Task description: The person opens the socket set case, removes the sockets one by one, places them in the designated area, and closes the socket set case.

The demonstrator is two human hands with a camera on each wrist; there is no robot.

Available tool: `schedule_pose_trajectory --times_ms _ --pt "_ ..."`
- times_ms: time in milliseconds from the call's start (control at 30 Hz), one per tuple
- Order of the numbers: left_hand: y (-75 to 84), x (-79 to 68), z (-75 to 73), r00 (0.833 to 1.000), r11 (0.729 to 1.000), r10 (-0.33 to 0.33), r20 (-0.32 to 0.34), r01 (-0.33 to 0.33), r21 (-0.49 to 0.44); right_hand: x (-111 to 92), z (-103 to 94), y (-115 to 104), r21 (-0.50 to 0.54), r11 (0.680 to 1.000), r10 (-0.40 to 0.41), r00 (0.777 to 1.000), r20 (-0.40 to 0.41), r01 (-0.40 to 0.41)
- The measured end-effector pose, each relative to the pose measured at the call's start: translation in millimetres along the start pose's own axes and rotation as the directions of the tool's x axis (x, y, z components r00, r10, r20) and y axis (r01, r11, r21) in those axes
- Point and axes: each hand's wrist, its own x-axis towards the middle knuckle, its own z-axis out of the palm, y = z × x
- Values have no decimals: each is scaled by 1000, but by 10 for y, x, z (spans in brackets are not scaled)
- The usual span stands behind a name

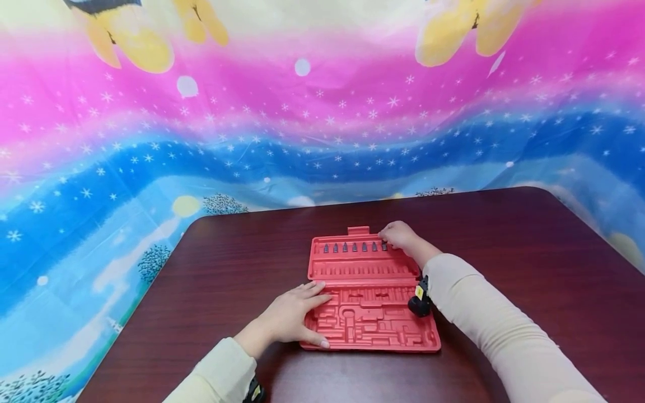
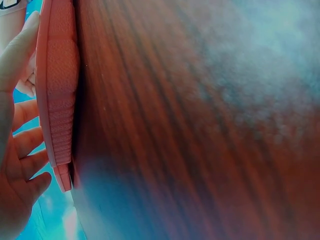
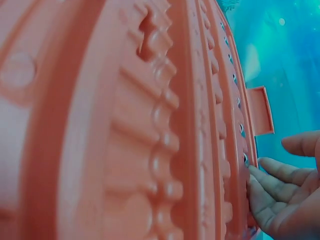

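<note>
A red moulded plastic tool case (image 1: 373, 282) lies unfolded on the table. Along its far half stands a row of several small dark pointed bits (image 1: 355, 247), each in its own slot. My right hand (image 1: 401, 236) is at the right end of this row, with its fingertips at the last bit (image 3: 245, 159). One finger of that hand stands apart from the others in the right wrist view. My left hand (image 1: 289, 313) rests on the near left corner of the case, fingers spread over the edge and thumb at the front rim (image 2: 42, 65).
The dark brown wooden table (image 1: 242, 257) extends around the case. A latch tab (image 1: 358, 230) sticks out from the far edge. Shaped recesses (image 1: 370, 324) fill the near half. A colourful patterned cloth (image 1: 322, 112) hangs behind the table.
</note>
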Motion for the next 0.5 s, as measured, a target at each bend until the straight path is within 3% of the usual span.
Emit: schedule_pose_trajectory --times_ms 500 --pt "-6 -7 11 1000 1000 17 -20 -17 17 54 35 15 84 995 63 996 -70 -57"
